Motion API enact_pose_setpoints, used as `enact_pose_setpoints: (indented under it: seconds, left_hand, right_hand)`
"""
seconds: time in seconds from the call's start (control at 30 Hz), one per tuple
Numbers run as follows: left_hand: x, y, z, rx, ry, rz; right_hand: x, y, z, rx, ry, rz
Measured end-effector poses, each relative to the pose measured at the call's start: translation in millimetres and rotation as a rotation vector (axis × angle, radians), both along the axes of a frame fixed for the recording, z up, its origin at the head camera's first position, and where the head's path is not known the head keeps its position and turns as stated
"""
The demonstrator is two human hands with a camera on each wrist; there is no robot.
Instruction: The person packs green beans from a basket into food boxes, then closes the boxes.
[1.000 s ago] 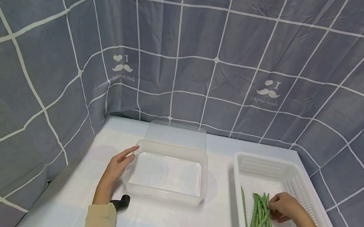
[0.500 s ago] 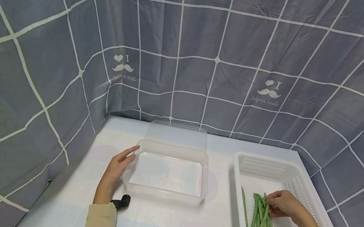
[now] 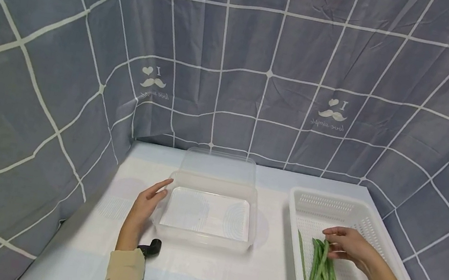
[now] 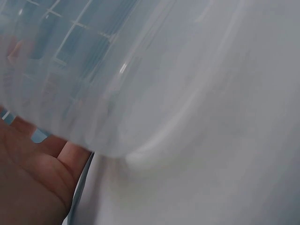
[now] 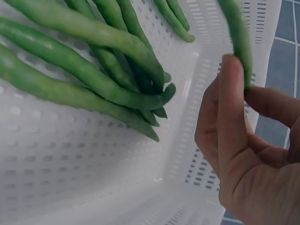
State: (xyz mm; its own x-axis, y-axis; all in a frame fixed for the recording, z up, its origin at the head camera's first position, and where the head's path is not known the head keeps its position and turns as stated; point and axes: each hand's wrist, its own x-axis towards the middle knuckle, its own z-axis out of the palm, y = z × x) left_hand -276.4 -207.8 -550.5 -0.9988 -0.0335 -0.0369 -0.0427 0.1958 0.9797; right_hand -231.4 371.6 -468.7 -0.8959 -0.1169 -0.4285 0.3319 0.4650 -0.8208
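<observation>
My left hand (image 3: 148,201) lies along the left wall of a clear plastic container (image 3: 202,240), its fingers fairly straight and touching the outside. In the left wrist view, the palm and lower fingers of the left hand (image 4: 37,168) show beside the see-through wall of the container (image 4: 140,84). Over at the right, my right hand (image 3: 349,244) is above a white perforated basket (image 3: 323,201). Thumb and fingertips pinch the end of one green bean (image 5: 238,35), whose far end leaves the right wrist view. Several more green beans (image 5: 93,65) lie bunched in the basket.
Behind the container lies a clear lid (image 3: 218,166). One green bean (image 3: 301,257) sits apart near the basket's left wall. Table surface (image 3: 266,266) separates container and basket. A grey checked curtain (image 3: 237,92) closes off the back and sides.
My right hand has shifted slightly left and away from me over the beans, and the top bean has swung from slanted to nearly lengthwise. The left hand and container have stayed put.
</observation>
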Motion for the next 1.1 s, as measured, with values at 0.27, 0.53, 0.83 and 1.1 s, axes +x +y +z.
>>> enact_pose_setpoints:
  seconds: [0.27, 0.53, 0.83, 1.1]
  left_hand:
    - [0.6, 1.4, 0.0, 0.015, -0.002, 0.033]
    - [-1.5, 2.2, 0.6, 0.014, -0.012, 0.033]
    - [-0.6, 3.3, 0.9, 0.004, -0.024, 0.045]
    - [-2.2, 2.9, -1.8, 0.014, -0.018, 0.049]
  right_hand:
    - [-10.3, -15.9, 27.5, -0.043, 0.044, 0.058]
    - [-27.9, -42.4, 67.0, -0.077, 0.11, 0.12]
    - [-52.1, -91.3, 89.0, -0.093, 0.156, 0.165]
    - [-82.2, -150.1, 91.2, -0.133, 0.146, 0.147]
